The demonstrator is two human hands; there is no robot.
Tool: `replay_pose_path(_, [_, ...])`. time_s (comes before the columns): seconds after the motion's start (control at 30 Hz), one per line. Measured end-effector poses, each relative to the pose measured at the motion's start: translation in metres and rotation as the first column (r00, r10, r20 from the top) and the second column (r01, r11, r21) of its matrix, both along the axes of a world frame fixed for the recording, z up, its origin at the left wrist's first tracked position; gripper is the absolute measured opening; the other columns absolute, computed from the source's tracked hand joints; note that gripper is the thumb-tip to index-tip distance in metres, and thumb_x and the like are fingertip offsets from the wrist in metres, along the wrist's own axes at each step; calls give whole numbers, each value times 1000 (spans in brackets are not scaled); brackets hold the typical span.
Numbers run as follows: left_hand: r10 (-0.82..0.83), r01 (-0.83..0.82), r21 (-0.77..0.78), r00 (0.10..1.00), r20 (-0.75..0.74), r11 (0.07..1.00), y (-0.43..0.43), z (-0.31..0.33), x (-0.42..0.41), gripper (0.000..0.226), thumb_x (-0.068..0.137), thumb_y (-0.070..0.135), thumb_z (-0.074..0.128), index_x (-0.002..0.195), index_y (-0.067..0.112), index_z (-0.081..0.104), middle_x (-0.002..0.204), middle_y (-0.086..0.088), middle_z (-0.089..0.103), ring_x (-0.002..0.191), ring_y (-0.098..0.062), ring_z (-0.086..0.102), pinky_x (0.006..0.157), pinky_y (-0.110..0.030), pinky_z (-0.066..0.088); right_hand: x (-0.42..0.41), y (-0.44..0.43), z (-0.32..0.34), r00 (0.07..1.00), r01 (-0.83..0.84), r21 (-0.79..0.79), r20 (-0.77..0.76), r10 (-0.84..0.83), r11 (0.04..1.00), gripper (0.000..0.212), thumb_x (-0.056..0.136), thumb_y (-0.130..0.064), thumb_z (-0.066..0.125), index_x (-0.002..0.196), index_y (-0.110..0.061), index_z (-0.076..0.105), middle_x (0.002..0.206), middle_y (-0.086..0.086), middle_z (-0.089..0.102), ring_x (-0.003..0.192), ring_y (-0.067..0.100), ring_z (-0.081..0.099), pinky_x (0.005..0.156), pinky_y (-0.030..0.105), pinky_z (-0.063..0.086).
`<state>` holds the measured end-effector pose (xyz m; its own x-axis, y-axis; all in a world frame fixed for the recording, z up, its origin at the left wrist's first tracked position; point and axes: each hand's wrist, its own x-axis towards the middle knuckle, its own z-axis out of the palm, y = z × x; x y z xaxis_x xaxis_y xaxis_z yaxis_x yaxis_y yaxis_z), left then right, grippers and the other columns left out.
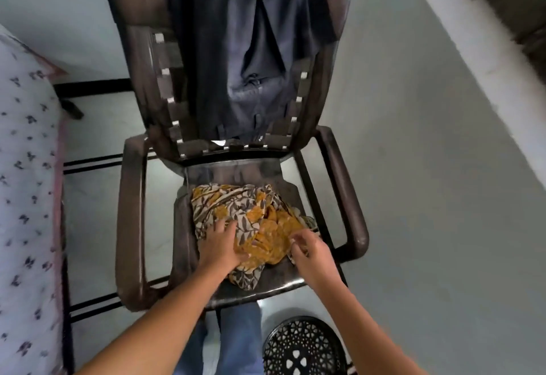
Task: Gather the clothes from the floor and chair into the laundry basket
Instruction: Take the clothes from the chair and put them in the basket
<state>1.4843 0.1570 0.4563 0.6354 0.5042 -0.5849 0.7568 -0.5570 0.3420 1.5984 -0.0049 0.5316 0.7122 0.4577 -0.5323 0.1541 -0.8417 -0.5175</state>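
Fingers (224, 228) on patterned cloth (236, 209) – chair (348, 185) seat's front (armrests flank).

Ahead of the fingers (227, 227), bare seat is open up to the chair (141, 197) back, where dark trousers (236, 64) hang. The armrests wall off both sides of the fingers, with open gaps beneath them. The front edge of the seat is free; the black laundry basket (304, 348) stands below it, right of the fingers.

chair (334, 167) glossy brown plastic; patterned cloth (236, 212) thin, crumpled; trousers (236, 49) matt dark fabric.
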Motion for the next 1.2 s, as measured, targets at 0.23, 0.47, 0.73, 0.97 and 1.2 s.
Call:
replay_pose_path(0.23, [-117,117,-5,983,-138,993,16,-118,63,153,37,73,79,149,36,-18,157,-5,-31,146,-38,-16,108,-72,10,56,28,-126,998,-57,-22,0,57,998,23,94,-24,52,115,-21,61,113,1,66,105,19,62,90,40,53])
replay_pose_path(0.47, [-188,179,-129,980,-62,975,40,-140,78,65,64,23,77,125,26,55,138,-7,48,122,-32,50,98,-45,49,87,64,-145,996,-86,96,-12,88,992,19,95,-28,52,110,-23,63,109,-2,66,100,13,62,86,30,51])
replay_pose_path(0.73, [161,-115,-175,946,281,978,111,22,37,51,61,26,78,110,28,65,116,4,67,110,-16,61,96,-34,51,113,143,0,989,127,422,-119,-85,898,62,86,-48,64,138,-22,42,136,-5,49,122,7,49,102,30,47])
replay_pose_path(0.97, [287,-297,-71,792,539,952,162,188,20,69,67,28,82,131,24,56,123,18,51,119,-4,47,106,-28,37,184,286,149,948,161,666,102,-302,729,111,60,-72,73,146,-19,28,150,-2,32,140,13,33,117,38,32])
replay_pose_path(1.2, [312,-378,28,800,512,925,190,258,2,74,64,37,77,132,36,49,126,9,60,119,-14,55,103,-46,46,166,387,182,974,228,163,-42,-224,960,164,37,-73,82,150,-14,-22,161,18,-11,150,37,4,115,54,25])
